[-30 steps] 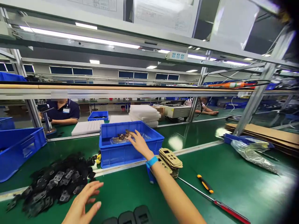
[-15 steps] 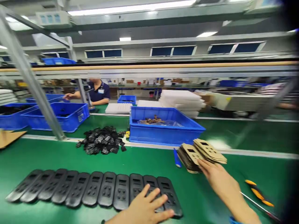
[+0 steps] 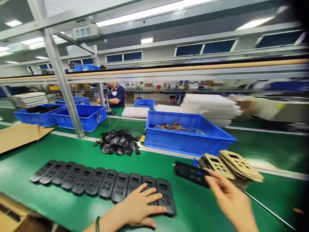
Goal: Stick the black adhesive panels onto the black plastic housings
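Note:
A row of several black remote-like housings lies side by side on the green table. My left hand rests with spread fingers over the housings at the row's right end. My right hand pinches the right end of a flat dark panel with holes, held tilted above the table. Just behind the right hand are two stacks of tan cut-out plates, a left stack and a right stack. A blue object, partly hidden, shows behind the panel.
A pile of small black parts lies beyond the row. Behind it stand a large blue bin, more blue bins and a metal post. Cardboard is at left, a thin metal rod at right. A person sits across the table.
The view has swung left. My right hand has come off the tan stack and now holds the dark panel. My left hand stays spread on the right end of the row.

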